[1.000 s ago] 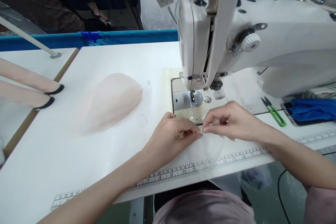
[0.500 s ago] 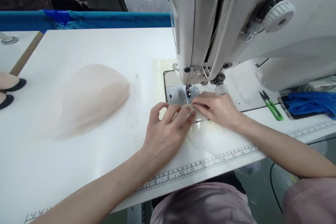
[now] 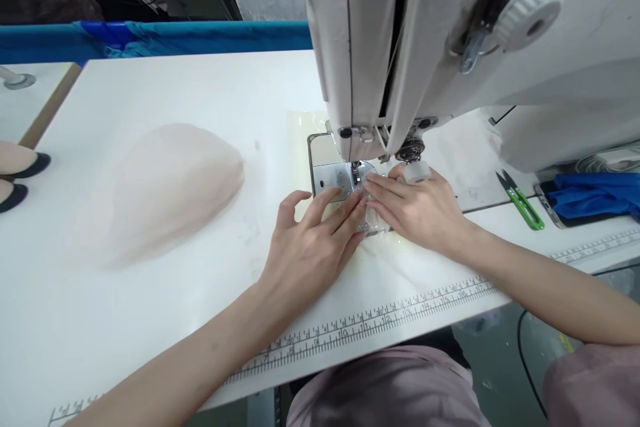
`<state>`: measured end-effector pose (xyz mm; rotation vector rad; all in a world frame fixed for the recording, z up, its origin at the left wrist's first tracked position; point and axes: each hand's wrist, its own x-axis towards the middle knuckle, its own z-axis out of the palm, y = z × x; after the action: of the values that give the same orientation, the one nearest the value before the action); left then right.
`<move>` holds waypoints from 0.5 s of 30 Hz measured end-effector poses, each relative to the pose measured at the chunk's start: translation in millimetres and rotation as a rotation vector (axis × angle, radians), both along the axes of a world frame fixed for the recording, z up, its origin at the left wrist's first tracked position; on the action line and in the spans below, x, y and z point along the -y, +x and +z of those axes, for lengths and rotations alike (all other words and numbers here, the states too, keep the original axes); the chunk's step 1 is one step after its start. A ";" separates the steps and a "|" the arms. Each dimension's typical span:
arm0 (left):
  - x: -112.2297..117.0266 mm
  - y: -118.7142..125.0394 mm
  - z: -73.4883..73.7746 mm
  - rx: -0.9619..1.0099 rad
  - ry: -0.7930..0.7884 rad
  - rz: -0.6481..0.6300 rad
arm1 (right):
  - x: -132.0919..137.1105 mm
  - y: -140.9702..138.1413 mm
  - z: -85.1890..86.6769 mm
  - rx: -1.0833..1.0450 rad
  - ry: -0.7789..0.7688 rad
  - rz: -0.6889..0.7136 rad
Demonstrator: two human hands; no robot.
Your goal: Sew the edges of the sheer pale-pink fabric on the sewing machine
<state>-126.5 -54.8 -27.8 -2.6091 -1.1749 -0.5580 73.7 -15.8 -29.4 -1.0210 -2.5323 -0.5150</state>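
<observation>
My left hand (image 3: 311,240) lies palm down in front of the needle plate (image 3: 333,178), its fingers stretched out and the thumb side bent up. My right hand (image 3: 423,210) rests from the other side, fingers extended and flat, its fingertips close to those of my left. Beneath the fingertips is a thin, sheer, pale fabric (image 3: 385,250), hard to tell from the white table. Just beyond them stands the presser foot (image 3: 356,172) of the sewing machine (image 3: 370,33). Clear, shiny tape shows around the plate.
A sheer beige fabric piece (image 3: 185,193) lies on the left of the table. Green thread snips (image 3: 521,201) and a phone under blue cloth (image 3: 597,193) are at the right. A printed ruler (image 3: 360,328) runs along the front edge. Two dark-tipped beige objects (image 3: 20,167) sit far left.
My right hand has gone from a pinch near the presser foot to lying flat with fingers extended. My left fingers have straightened and press down beside it. The view has shifted slightly.
</observation>
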 end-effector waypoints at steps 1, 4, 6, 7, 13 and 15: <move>0.8 0.4 0.1 0.001 -0.003 0.006 | -0.9 0.3 -0.6 0.007 -0.011 -0.010; 4.0 1.7 1.1 0.008 -0.013 0.010 | -3.3 1.0 -1.8 0.016 -0.048 -0.020; 5.1 2.5 1.6 0.014 -0.026 0.012 | -4.5 1.2 -2.3 0.020 -0.072 -0.020; 5.1 2.8 1.6 0.015 -0.030 0.017 | -5.2 1.2 -2.6 0.020 -0.077 -0.021; 2.6 4.5 0.9 0.002 -0.042 0.044 | -8.6 0.9 -3.3 0.032 -0.063 -0.034; 2.2 4.7 1.1 0.009 -0.048 0.042 | -9.0 0.9 -2.9 0.032 -0.073 -0.038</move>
<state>-121.8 -57.0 -26.7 -2.6168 -1.2583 -0.5406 74.6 -6.7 -32.3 -1.0969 -2.5817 -0.4565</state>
